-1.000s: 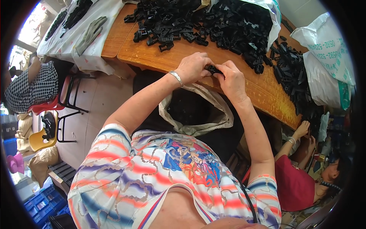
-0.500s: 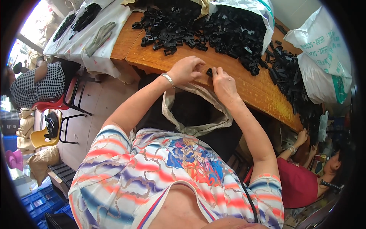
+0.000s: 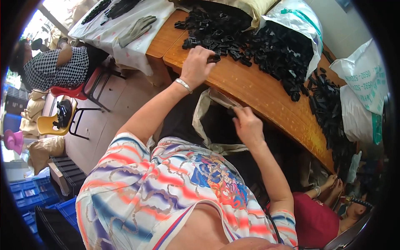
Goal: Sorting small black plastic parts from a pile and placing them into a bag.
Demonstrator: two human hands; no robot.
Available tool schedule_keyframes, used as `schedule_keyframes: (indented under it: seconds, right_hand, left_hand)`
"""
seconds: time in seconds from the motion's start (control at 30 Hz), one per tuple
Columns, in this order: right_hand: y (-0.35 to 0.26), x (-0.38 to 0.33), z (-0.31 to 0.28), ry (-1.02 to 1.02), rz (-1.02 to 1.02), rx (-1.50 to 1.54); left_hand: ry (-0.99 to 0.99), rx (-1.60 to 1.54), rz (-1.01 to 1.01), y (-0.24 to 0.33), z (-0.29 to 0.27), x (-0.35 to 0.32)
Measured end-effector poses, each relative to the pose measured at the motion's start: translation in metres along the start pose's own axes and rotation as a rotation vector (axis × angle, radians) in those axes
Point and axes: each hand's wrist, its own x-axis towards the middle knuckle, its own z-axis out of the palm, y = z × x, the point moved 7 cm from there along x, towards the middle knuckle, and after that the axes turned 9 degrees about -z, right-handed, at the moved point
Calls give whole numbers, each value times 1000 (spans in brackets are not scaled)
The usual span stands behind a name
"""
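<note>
My left hand (image 3: 197, 68) is at the table's near edge, its fingers pinched on a small black plastic part (image 3: 213, 58) beside the pile. Over the mouth of a cream cloth sack (image 3: 201, 111) at my lap hangs my right hand (image 3: 250, 128), its thumb and forefinger apart. A small dark spot shows by that forefinger's tip; whether it is a part is too unclear to tell. The sack's inside is dark, so its contents are hidden. Heaped black plastic parts (image 3: 221, 31) cover the far side of the wooden table (image 3: 266, 93).
White plastic sacks (image 3: 360, 79) stand at the right end. Grey gloves (image 3: 137, 31) lie on a white-covered table at left. One person (image 3: 62, 66) sits at far left; another, in red (image 3: 310, 221), works at right. A yellow chair (image 3: 52, 125) is on the left floor.
My left hand has moved up to the pile and now pinches a black part. My right hand has come down from the table over the sack, its fingers parted. The view has shifted.
</note>
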Motion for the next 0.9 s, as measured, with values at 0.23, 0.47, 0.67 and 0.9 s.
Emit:
schedule_keyframes:
  seconds: [0.23, 0.47, 0.67, 0.9]
  right_hand:
    - [23, 62, -2, 64, 2, 53]
    - [105, 130, -1, 182, 131, -155]
    - [114, 143, 11, -56, 192, -241]
    - [134, 99, 8, -76, 547, 167]
  left_hand:
    - [-95, 29, -57, -27, 23, -2]
    - [-218, -187, 54, 23, 46, -10]
    - [-240, -229, 124, 36, 55, -16]
    - [-306, -252, 58, 29, 57, -14]
